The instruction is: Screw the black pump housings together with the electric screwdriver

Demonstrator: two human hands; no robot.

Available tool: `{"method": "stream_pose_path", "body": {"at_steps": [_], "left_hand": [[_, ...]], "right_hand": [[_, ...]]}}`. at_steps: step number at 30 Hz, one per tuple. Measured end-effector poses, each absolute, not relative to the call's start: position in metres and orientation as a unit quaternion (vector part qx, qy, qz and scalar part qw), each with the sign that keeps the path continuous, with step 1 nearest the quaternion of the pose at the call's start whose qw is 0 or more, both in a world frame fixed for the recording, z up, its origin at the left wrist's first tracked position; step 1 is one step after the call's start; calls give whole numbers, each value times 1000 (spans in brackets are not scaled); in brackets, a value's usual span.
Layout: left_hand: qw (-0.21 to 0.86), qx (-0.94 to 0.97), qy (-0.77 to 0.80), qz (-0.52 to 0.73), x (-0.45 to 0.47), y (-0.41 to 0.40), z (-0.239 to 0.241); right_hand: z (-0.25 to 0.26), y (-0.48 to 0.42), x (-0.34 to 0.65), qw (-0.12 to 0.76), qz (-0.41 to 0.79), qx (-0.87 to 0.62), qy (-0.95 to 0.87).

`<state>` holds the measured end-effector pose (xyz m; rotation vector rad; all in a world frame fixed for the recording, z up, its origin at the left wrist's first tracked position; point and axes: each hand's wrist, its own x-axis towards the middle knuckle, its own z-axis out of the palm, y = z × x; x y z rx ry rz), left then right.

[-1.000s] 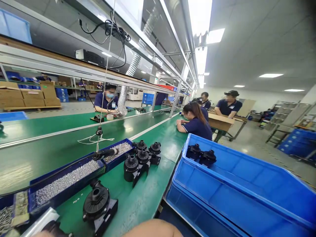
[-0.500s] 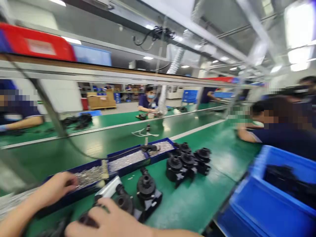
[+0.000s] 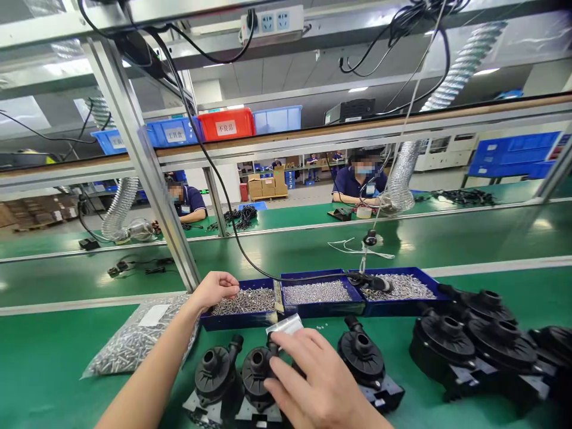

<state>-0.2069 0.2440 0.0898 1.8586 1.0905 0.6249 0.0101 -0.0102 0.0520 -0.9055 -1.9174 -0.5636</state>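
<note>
My left hand [image 3: 218,289] is over the left end of a blue tray [image 3: 239,322] of small metal screws [image 3: 250,301]. Its fingertips are pinched together; whatever they hold is too small to make out. My right hand [image 3: 315,378] is curled over a black round housing with a spout, mostly hidden beneath it, and its fingertips also reach the edge of a neighbouring black housing [image 3: 257,372]. Another black housing [image 3: 212,372] is to the left, and one more black housing [image 3: 361,357] stands just right of my right hand.
Two more blue trays hold small metal parts [image 3: 317,292] and screws [image 3: 397,287]; a black electric screwdriver [image 3: 370,282] lies across them. A clear bag of screws [image 3: 134,339] lies left. Several black housings [image 3: 482,333] stand right. A metal post [image 3: 143,161] rises ahead; co-workers sit beyond.
The view has swung to the left and steadied, so the blue crate and the person on the right are out of sight. My left hand remains at the screw tray, my right hand at the housings.
</note>
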Motion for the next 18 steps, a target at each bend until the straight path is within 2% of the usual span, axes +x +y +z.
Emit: {"method": "stream_pose_path", "body": {"at_steps": [5, 9, 13, 18], "left_hand": [[487, 731, 385, 285, -197, 210, 115], [556, 736, 302, 241, -186, 165, 130], [624, 726, 240, 162, -174, 123, 133], [643, 720, 222, 135, -166, 104, 129]], "right_hand": [[49, -3, 16, 518, -187, -370, -748], [46, 4, 19, 567, -153, -379, -715], [48, 5, 20, 614, -34, -368, -698], [54, 0, 18, 626, 61, -344, -697]]}}
